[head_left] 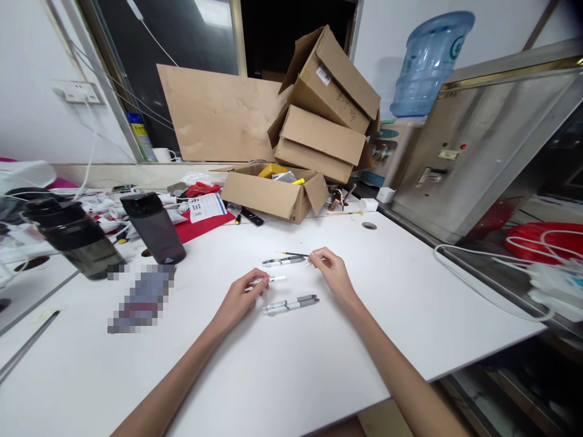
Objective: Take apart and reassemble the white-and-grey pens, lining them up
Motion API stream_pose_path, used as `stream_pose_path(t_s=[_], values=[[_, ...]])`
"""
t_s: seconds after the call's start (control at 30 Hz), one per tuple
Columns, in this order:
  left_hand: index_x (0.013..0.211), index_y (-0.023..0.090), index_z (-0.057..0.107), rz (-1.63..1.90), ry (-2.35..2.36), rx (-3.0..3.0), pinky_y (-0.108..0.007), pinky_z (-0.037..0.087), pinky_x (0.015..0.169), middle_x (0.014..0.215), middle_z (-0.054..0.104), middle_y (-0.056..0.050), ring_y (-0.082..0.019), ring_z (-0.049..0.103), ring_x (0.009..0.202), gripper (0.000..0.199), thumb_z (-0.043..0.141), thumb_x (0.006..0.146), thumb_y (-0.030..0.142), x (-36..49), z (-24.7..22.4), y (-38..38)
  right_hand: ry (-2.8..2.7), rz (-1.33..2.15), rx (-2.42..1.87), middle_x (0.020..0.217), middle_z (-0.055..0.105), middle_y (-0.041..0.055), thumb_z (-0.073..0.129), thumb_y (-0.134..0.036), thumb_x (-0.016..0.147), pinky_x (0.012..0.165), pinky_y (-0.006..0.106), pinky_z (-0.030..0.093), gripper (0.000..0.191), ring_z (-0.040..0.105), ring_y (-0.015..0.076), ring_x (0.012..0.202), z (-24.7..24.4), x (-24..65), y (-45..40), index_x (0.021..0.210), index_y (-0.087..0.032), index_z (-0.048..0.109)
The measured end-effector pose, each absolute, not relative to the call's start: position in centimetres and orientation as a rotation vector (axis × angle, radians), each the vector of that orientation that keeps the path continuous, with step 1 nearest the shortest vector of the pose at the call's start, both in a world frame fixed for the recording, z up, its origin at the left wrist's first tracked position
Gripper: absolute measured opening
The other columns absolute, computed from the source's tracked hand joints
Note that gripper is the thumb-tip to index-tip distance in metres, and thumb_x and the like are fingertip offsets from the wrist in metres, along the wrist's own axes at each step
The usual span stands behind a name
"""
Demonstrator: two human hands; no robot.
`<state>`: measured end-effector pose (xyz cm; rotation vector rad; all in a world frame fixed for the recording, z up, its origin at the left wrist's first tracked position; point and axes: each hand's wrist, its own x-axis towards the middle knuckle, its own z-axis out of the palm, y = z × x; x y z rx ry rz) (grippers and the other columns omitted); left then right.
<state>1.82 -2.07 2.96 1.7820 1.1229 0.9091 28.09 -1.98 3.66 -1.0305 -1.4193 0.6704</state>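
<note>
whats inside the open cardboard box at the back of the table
In the open cardboard box, a yellow item and a silvery packet show above the rim. The box walls hide everything lower down.

Two hands on the table: left hand (243, 295), right hand (331, 271). Three pens lie there, one at (283, 261). Two dark bottles (155, 226), three cardboard boxes (273, 193), one water jug (428, 60).
</note>
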Motion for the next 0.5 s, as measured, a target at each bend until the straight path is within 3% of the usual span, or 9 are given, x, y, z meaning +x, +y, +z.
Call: stream_pose_path(t_s=[0.13, 0.5], values=[[0.098, 0.022, 0.066, 0.905, 1.119, 1.778, -0.023, 0.038, 0.053, 0.091, 0.066, -0.002, -0.017, 0.056, 0.071, 0.031, 0.056, 0.095, 0.051, 1.82, 2.87, -2.09, -1.42, 0.639, -1.018, 0.097, 0.068, 0.0055, 0.065, -0.043, 0.09, 0.082, 0.032, 0.051, 0.021, 0.063, 0.0216, 0.094, 3.39, 28.11, -1.82, 0.088, -0.022, 0.072], [0.098, 0.022, 0.066, 0.888, 1.14, 1.767, -0.022, 0.037, 0.051, 0.084, 0.065, -0.002, -0.016, 0.054, 0.066, 0.032, 0.055, 0.093, 0.052, 1.95, 3.39, -2.27, -1.431, 0.633, -1.027, 0.104, 0.069, 0.0057, 0.067, -0.038, 0.089, 0.084, 0.033, 0.052, 0.016, 0.065, 0.0206, 0.094, 3.36, 28.21, -1.81, 0.092, -0.023, 0.073]])
